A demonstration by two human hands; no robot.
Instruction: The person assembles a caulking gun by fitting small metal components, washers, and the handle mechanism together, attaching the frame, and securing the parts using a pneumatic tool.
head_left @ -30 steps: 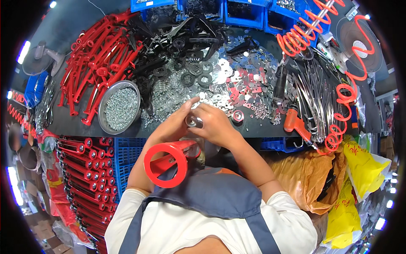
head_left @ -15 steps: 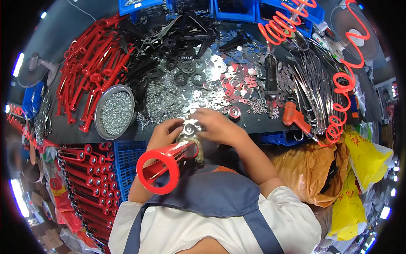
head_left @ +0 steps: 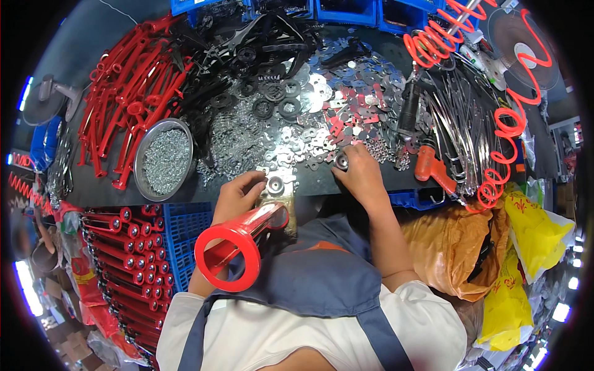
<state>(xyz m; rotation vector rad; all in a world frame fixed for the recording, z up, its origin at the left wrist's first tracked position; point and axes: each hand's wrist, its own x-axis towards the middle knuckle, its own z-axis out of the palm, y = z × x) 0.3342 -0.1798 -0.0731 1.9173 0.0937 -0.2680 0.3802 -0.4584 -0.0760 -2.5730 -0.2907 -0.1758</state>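
In front of me at the table edge, a shiny metal plate with a round washer-like piece (head_left: 275, 185) on it lies at the far end of a red tube (head_left: 238, 244). The tube's wide ring end points toward me, over my lap. My left hand (head_left: 238, 196) has its fingers bent round the left edge of this plate. To the right, my right hand (head_left: 361, 173) pinches a small round metal wheel (head_left: 341, 161) at the tabletop, beside loose flat metal parts. Part of the wheel is hidden by the fingers.
Red metal frames (head_left: 127, 93) and a steel bowl of small fasteners (head_left: 164, 159) are at the left. Black rings and metal plates cover the middle. An orange-gripped power tool (head_left: 433, 167), thin metal rods (head_left: 461, 123) and a red coiled hose (head_left: 504, 123) are at the right.
My right hand has left the metal plate, moved right and taken hold of the small round wheel. My left hand stays beside the plate.
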